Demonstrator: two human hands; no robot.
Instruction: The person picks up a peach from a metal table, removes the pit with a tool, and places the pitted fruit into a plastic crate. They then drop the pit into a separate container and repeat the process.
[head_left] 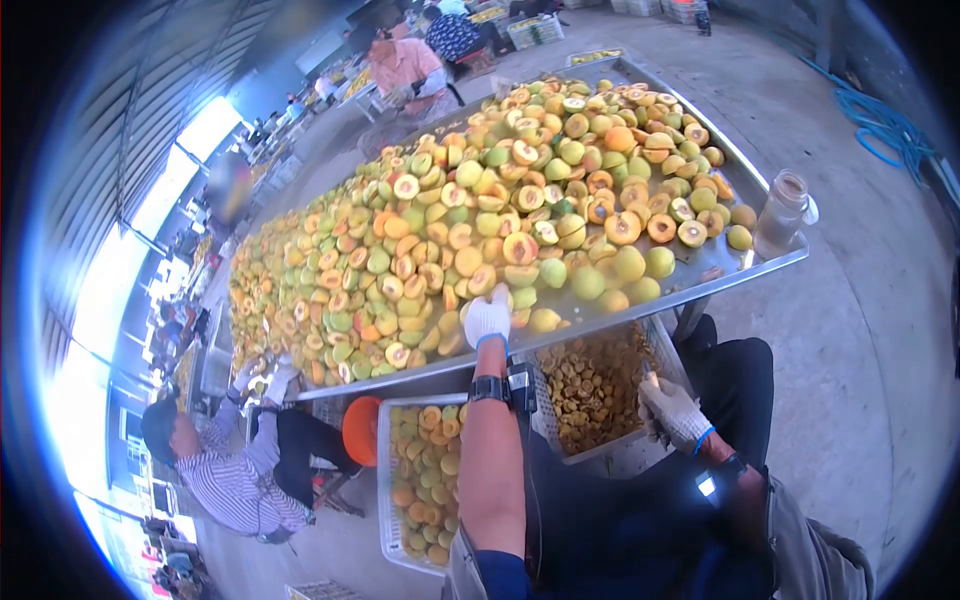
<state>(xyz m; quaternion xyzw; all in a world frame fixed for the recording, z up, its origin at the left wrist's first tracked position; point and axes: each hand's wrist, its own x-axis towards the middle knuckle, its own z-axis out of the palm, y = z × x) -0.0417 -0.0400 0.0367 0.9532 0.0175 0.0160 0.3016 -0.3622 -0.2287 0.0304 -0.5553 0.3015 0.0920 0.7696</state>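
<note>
A metal table (pixel 690 290) bears a large heap of halved and whole yellow-green fruit (pixel 430 240). My left hand (pixel 488 320), in a white glove, reaches over its near edge and touches fruit there; its fingertips are partly hidden among the pieces. My right hand (pixel 675 408), also gloved, is closed round a small tool whose tip points up, beside a white crate (pixel 560 450) of pits and scraps below the table. Another white crate (pixel 388 480), holding fruit halves, stands to the left of my left forearm.
A clear jar (pixel 783 212) stands on the table's right corner. An orange bucket (pixel 361 430) is beside the fruit crate. A seated co-worker (pixel 235 470) works at the left, another person (pixel 405 75) across the table. Blue hose (pixel 885 125) lies on the floor.
</note>
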